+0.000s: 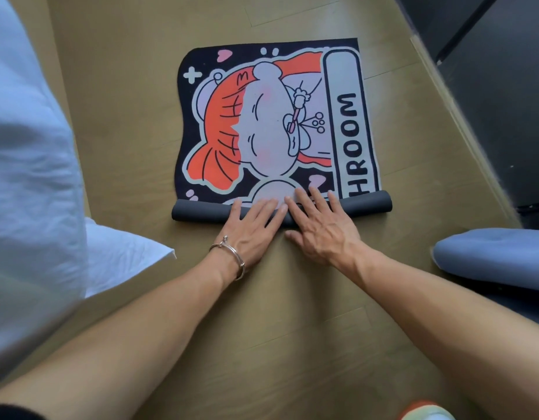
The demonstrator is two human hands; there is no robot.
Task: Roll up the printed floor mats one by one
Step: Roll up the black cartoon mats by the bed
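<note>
A printed floor mat [271, 116] lies on the wooden floor, black with a cartoon girl in orange and the letters "HROOM" down its right side. Its near edge is rolled into a dark grey tube [201, 212] that runs across the mat's width. My left hand [253, 225], with a silver bracelet on the wrist, lies flat over the middle of the roll, fingers spread. My right hand [319, 225] presses right beside it, fingers reaching over the roll onto the printed face, thumb on the floor behind the roll. Neither hand closes around the roll.
White bedding [35, 153] hangs along the left side. A grey-blue cushion [498, 253] lies on the floor at the right. Dark furniture [489, 86] fills the top right corner. An orange and white object [426, 412] shows at the bottom edge. Bare wooden floor [116, 116] surrounds the mat.
</note>
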